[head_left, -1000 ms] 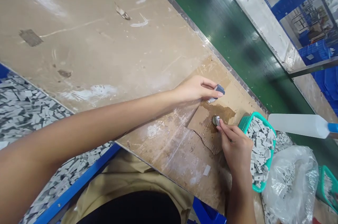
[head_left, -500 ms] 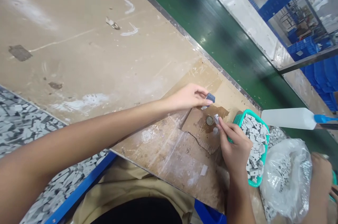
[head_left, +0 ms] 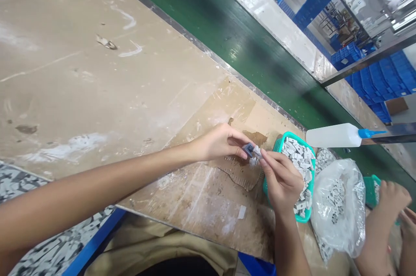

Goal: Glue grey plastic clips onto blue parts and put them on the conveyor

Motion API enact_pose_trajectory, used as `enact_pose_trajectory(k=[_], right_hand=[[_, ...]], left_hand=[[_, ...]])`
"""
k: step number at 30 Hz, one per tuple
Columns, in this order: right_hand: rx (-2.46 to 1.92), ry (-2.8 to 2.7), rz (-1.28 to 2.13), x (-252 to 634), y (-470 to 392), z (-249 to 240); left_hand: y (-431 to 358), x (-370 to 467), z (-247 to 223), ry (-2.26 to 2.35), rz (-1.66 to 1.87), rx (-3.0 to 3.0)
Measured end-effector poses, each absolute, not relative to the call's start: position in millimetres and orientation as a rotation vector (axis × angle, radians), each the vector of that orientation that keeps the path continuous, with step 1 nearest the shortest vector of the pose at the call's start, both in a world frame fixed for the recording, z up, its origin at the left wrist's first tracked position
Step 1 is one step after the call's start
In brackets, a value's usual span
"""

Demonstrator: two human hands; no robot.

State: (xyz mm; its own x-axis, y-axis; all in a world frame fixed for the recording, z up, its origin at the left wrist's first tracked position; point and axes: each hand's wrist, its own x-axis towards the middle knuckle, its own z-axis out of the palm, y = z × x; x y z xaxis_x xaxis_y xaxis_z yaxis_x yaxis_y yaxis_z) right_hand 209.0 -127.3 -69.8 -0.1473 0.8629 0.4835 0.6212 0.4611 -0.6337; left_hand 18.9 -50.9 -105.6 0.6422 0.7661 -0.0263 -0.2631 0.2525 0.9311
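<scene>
Between the thumb and fingers of my left hand (head_left: pixel 224 142) is a small dark grey-blue block (head_left: pixel 248 149) with an opening facing right. My right hand (head_left: pixel 282 177) pinches a small white piece (head_left: pixel 257 152) right at that block's open side; whether it is inside cannot be made out. Both hands are above a torn piece of brown cardboard (head_left: pixel 242 177) on the worktable. Just right of my right hand, a green basket (head_left: pixel 312 180) holds many white and grey pieces.
A white bottle (head_left: pixel 334 135) with a blue nozzle lies behind a clear plastic bag (head_left: pixel 354 206) of small parts. Another person's hands (head_left: pixel 391 202) work at the far right. A green belt (head_left: pixel 208 29) runs along the table's back edge. Many parts fill a blue-edged tray (head_left: pixel 94 241) at lower left.
My hands have come together, bringing the white piece against the dark block. The round metal item on the cardboard is now hidden. The view has shifted, so the table things appear further left.
</scene>
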Motion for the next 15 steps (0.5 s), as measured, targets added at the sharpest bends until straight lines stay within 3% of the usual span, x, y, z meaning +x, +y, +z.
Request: enact_pose_trajectory(k=[15], right_hand=[[-1.236, -1.947, 0.51, 209, -125, -76]], left_hand=[[-72, 27, -100, 0.766, 0.904, 1.15]])
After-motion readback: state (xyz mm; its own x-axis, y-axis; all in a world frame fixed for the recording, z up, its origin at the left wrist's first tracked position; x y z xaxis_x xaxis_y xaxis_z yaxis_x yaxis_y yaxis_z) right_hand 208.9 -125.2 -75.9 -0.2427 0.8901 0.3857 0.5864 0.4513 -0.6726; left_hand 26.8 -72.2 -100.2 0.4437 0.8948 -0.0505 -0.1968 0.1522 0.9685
